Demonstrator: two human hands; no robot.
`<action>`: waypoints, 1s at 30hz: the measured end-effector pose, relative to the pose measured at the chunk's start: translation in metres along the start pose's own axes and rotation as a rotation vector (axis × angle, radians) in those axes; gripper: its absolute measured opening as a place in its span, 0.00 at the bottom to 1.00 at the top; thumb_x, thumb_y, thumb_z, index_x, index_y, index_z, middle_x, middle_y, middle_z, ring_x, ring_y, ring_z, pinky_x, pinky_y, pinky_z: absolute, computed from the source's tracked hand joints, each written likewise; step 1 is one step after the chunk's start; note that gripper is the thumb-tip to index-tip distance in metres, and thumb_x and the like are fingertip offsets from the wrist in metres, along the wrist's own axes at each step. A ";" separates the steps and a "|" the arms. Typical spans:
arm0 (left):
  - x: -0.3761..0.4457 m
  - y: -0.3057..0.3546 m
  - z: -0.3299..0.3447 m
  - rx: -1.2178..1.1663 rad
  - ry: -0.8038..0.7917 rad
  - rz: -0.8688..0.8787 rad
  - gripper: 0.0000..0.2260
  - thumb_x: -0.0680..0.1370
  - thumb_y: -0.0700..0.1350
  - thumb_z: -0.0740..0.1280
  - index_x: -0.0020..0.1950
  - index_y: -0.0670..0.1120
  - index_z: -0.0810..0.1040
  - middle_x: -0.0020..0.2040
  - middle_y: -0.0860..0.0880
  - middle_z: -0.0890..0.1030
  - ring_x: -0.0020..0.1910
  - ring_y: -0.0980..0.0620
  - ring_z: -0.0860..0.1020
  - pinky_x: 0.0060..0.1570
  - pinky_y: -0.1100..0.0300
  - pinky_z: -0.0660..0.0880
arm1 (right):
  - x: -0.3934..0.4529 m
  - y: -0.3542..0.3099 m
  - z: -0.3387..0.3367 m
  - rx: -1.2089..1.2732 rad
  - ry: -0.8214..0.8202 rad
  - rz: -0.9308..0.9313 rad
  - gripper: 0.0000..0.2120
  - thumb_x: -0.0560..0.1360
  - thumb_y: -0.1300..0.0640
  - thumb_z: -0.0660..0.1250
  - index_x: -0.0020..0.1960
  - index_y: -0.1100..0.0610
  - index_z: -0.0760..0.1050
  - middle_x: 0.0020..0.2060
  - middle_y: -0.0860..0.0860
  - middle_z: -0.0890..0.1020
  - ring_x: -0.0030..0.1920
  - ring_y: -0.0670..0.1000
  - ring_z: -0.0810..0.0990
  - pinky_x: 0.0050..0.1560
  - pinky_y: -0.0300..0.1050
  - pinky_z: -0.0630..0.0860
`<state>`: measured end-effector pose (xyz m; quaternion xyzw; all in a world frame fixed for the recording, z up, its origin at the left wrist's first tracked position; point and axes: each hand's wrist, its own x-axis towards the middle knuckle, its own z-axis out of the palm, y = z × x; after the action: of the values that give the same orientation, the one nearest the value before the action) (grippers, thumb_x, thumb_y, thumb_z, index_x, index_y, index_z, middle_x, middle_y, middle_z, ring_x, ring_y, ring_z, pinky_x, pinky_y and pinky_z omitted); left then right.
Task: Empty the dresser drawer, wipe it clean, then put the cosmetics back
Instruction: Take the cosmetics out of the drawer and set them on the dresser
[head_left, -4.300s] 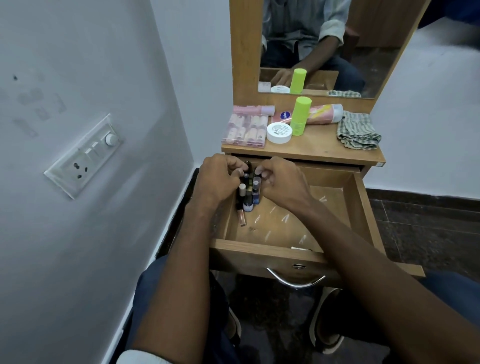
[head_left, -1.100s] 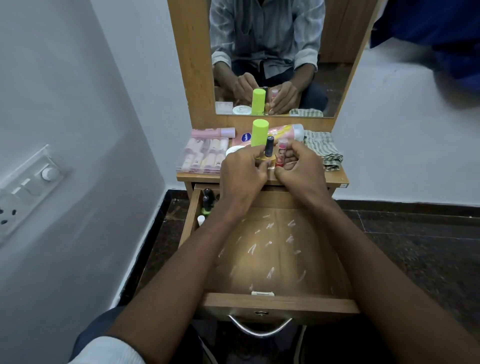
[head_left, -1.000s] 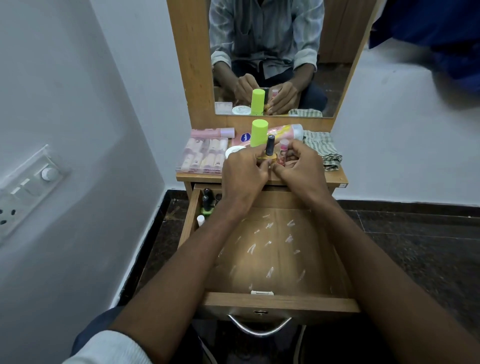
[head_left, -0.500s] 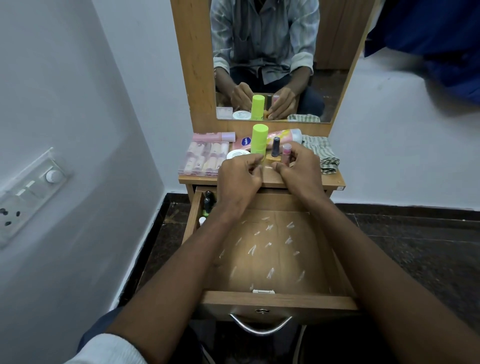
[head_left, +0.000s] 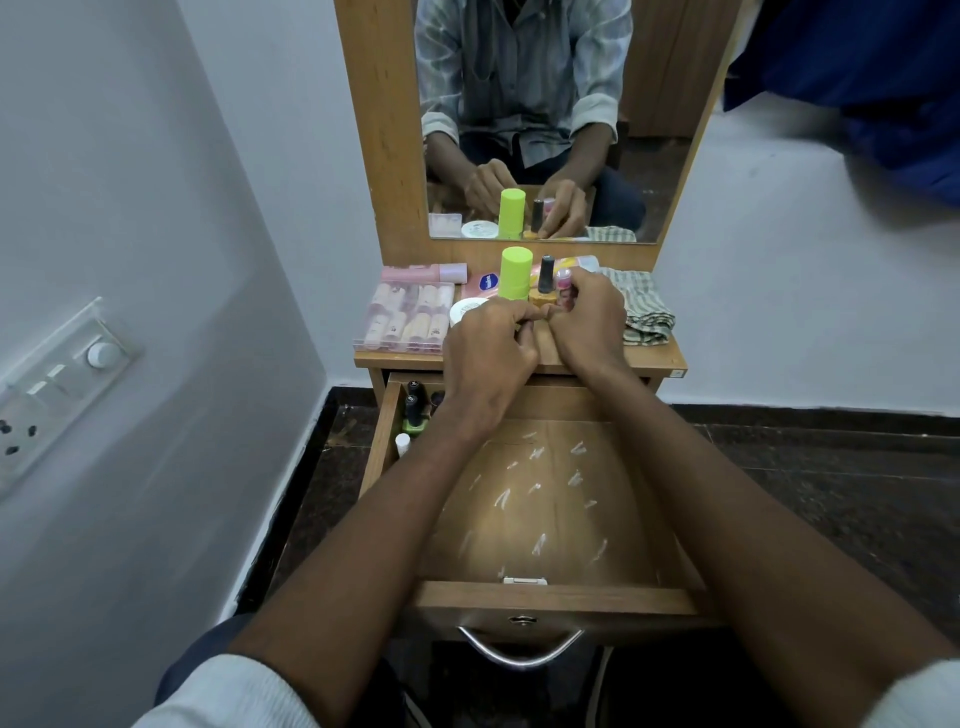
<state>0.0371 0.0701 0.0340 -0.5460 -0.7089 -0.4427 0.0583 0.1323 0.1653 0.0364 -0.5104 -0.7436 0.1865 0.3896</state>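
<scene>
Nail polish bottles (head_left: 551, 291) on dresser top (head_left: 654, 353), btwn both hands (head_left: 540, 332).

A white switch panel (head_left: 49, 387) with a round dial and a socket is set in the pale wall (head_left: 130, 208) at the left. Dark speckled floor tiles (head_left: 841, 478) run along the base of the white wall at the right, and blue fabric (head_left: 872, 78) hangs in the upper right corner. Above the table stands a wood-framed mirror (head_left: 540, 119), reflecting a striped shirt.
</scene>
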 end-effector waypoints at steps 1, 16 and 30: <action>-0.001 0.000 0.000 0.012 0.000 -0.003 0.11 0.78 0.43 0.71 0.57 0.53 0.89 0.52 0.53 0.89 0.50 0.49 0.85 0.46 0.51 0.82 | 0.000 -0.001 0.001 -0.023 0.009 -0.003 0.10 0.74 0.65 0.73 0.41 0.56 0.73 0.42 0.53 0.79 0.42 0.51 0.73 0.38 0.44 0.61; -0.002 0.002 -0.005 0.034 -0.018 0.000 0.10 0.78 0.45 0.72 0.56 0.55 0.89 0.53 0.56 0.88 0.50 0.52 0.85 0.44 0.56 0.81 | -0.008 0.004 -0.002 -0.007 0.061 0.002 0.09 0.78 0.65 0.71 0.57 0.58 0.78 0.55 0.54 0.79 0.53 0.51 0.77 0.47 0.44 0.75; -0.004 0.000 -0.004 0.037 -0.044 -0.004 0.11 0.79 0.44 0.72 0.59 0.54 0.88 0.55 0.55 0.88 0.53 0.52 0.85 0.48 0.53 0.83 | -0.003 0.000 -0.002 0.096 0.124 0.116 0.11 0.75 0.67 0.75 0.53 0.57 0.78 0.47 0.51 0.84 0.48 0.49 0.82 0.42 0.39 0.74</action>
<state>0.0367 0.0650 0.0338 -0.5530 -0.7191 -0.4176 0.0523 0.1345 0.1622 0.0366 -0.5437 -0.6777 0.2123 0.4473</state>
